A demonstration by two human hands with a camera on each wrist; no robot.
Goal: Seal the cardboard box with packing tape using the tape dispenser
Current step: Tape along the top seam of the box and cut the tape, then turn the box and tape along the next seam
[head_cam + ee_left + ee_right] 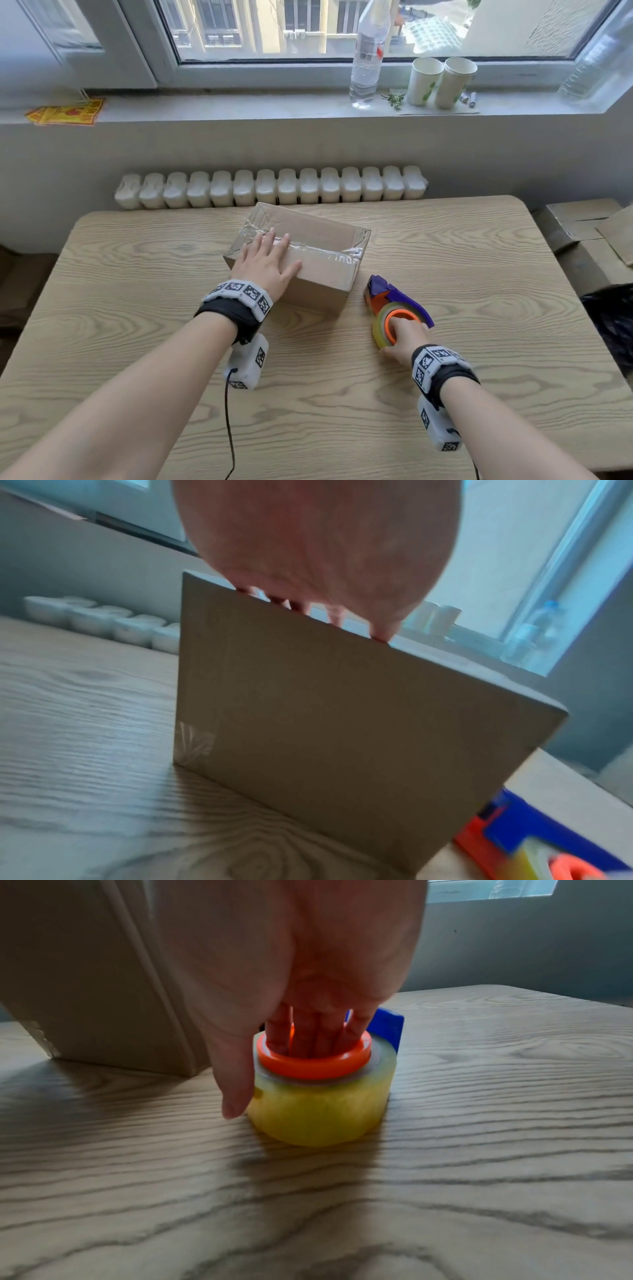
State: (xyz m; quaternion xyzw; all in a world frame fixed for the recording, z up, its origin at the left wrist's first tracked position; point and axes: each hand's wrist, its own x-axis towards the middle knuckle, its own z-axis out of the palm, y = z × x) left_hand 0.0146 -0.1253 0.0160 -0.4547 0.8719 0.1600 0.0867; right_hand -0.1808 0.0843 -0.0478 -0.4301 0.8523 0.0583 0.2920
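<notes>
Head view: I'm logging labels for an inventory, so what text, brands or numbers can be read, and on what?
No text is readable.
Water bottle label: too blurred.
Red and yellow packet on the windowsill: print too small.
Wrist bands: square coded markers only, no words.

The box (322, 270) is matt brown cardboard, its top seam under glossy clear tape (318, 247). The dispenser (397, 308) is smooth purple-and-orange plastic holding a yellowish translucent roll. The counter (445, 260) shows pale wood grain.

text: none legible | wrist bands (239, 294): coded squares only
</notes>
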